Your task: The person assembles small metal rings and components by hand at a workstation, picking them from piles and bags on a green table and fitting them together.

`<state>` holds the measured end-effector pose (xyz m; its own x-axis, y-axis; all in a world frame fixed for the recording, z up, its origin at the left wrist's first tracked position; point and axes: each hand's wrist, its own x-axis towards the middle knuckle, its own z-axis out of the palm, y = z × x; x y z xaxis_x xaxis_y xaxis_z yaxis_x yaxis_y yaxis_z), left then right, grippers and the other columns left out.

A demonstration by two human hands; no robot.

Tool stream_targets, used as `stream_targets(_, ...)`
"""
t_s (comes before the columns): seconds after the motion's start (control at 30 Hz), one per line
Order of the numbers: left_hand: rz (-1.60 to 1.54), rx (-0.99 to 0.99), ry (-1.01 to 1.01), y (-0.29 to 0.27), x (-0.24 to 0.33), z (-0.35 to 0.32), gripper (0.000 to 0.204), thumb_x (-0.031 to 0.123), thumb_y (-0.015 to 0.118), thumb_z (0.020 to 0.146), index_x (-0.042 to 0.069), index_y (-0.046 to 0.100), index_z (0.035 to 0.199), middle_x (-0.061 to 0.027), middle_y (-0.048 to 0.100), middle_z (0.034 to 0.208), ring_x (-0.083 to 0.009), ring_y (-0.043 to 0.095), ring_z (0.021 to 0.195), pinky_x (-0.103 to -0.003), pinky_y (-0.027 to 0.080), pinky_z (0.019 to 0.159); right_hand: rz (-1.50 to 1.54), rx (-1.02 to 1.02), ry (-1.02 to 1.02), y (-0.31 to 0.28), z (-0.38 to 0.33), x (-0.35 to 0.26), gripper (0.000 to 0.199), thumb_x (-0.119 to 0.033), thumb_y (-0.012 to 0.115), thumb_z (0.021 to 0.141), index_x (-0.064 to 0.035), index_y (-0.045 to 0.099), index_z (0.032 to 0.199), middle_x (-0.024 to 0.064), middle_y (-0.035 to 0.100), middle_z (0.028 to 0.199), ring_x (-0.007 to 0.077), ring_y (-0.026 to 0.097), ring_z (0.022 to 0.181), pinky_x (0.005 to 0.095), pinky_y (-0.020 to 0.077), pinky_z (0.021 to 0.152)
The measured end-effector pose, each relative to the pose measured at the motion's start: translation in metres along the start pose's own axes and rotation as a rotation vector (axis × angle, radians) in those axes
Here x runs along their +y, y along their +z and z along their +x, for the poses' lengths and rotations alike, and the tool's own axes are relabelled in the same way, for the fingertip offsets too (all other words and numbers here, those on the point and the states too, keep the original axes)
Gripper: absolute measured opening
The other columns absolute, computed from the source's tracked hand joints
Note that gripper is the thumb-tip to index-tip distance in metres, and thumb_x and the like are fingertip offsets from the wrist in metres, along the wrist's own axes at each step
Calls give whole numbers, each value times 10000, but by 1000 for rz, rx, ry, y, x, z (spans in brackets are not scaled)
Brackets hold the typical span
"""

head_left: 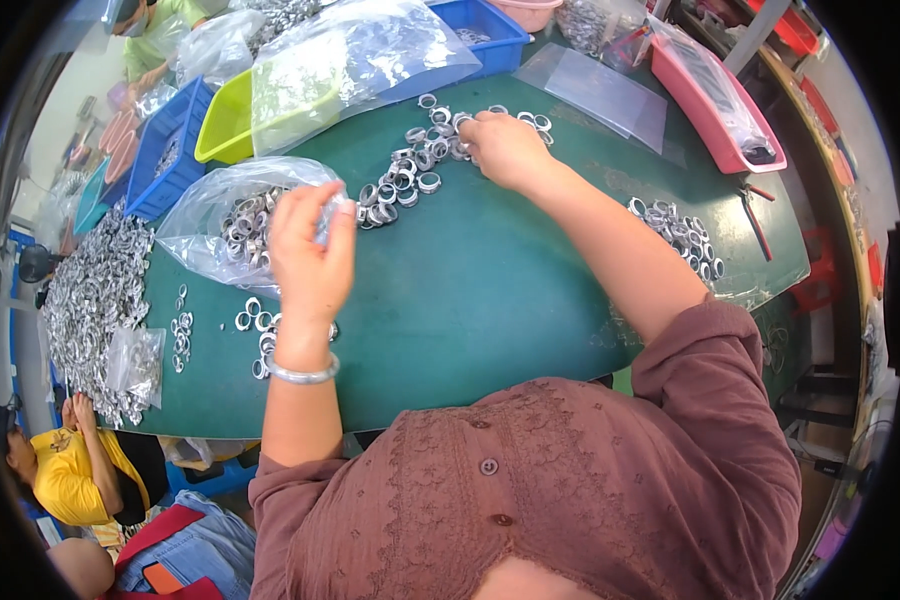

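Observation:
My left hand point(308, 255) is raised at the near right side of a clear plastic bag point(185, 235). Its thumb and fingers close on a bit of the bag's film. Inside the bag lies a heap of metal ring clamps point(250, 222). Farther off, my right hand point(510, 150) reaches onto a long, loose row of ring clamps point(402, 180) on the green table. Its bent fingers close at a clamp there; the fingertips are partly hidden. Under my left wrist lies a small group of clamps point(262, 322). Another group point(685, 238) lies beyond my right forearm.
The green table point(470, 300) carries a large heap of metal parts point(100, 310) at left. Blue point(170, 150) and lime point(225, 125) bins stand behind the bag. At right are pliers point(757, 220), a pink basket point(715, 110) and flat bags point(600, 95). Co-workers sit left and far left.

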<state>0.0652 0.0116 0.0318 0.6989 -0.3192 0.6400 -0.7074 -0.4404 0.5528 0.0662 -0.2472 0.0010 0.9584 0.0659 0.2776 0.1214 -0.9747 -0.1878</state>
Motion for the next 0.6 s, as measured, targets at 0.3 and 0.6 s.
stream_targets(0.3, -796, -270, -528, 37, 39, -21, 347, 49, 599, 810, -19, 505, 1138, -52, 541, 1004, -97, 524, 842, -235, 440, 783, 1345, -180, 204, -27, -49, -41, 103, -49, 619, 783, -19, 596, 879, -6, 585, 778, 63, 534, 699, 220, 448, 640)
stream_targets(0.6, -887, -263, -387, 46, 38, -39, 300, 30, 596, 806, 2, 548, 1100, -56, 530, 988, -112, 552, 834, -231, 468, 722, 1401, -32, 41, -18, -82, -65, 106, -12, 594, 799, 5, 602, 904, 36, 615, 847, 89, 568, 776, 228, 468, 704)
